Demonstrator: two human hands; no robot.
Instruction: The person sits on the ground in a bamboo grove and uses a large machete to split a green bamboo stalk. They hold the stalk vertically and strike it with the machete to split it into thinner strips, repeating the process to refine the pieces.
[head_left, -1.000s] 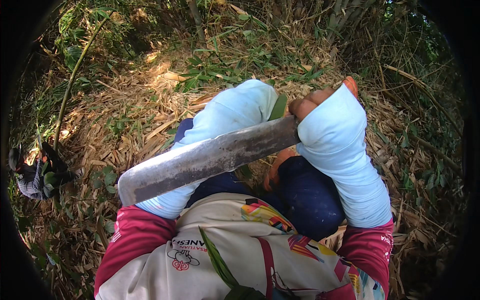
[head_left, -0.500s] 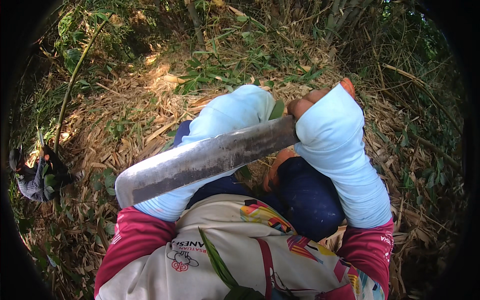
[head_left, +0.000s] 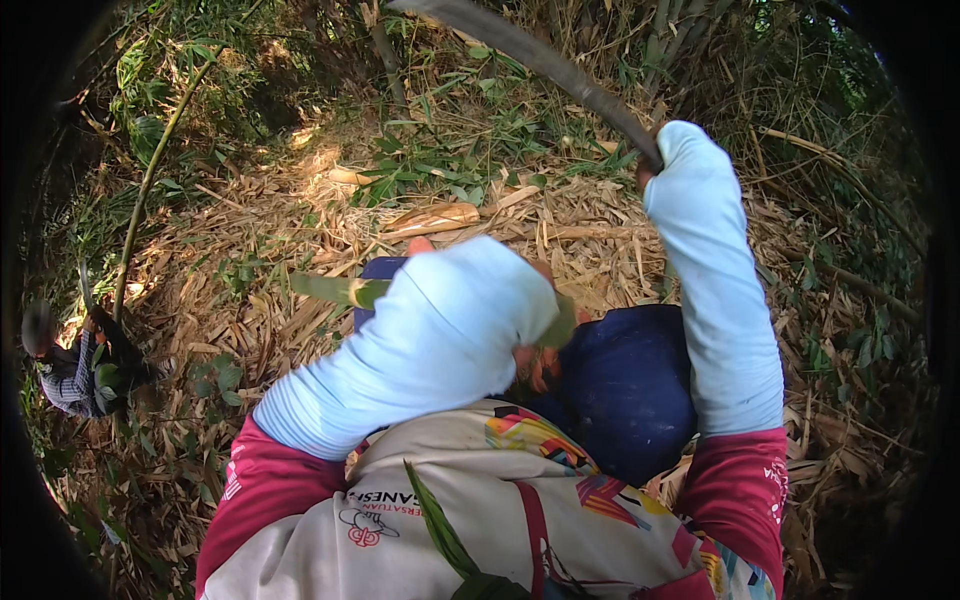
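A long machete [head_left: 565,72] with a dark, worn blade is raised at the top, slanting up to the left. My right hand [head_left: 668,158], mostly under a light blue sleeve, is closed on its handle, which the hand hides. Lower down, over my legs, my left hand [head_left: 522,292] is closed around a green bamboo stalk [head_left: 330,288]. Parts of the stalk show on both sides of the left sleeve; its middle is hidden. Blur and the sleeve cover most of the left fingers. The blade is well apart from the stalk.
My bent knee in navy cloth [head_left: 630,390] is close under the left hand. Dry bamboo leaves and husks [head_left: 250,240] cover the ground, with a pale split piece [head_left: 430,220] ahead. A thin stem [head_left: 150,170] stands left. Another person [head_left: 80,365] crouches at the far left.
My right hand has swung the machete up and away from its low position across my arms. My left hand has shifted nearer and toward the middle, and the green stalk now shows.
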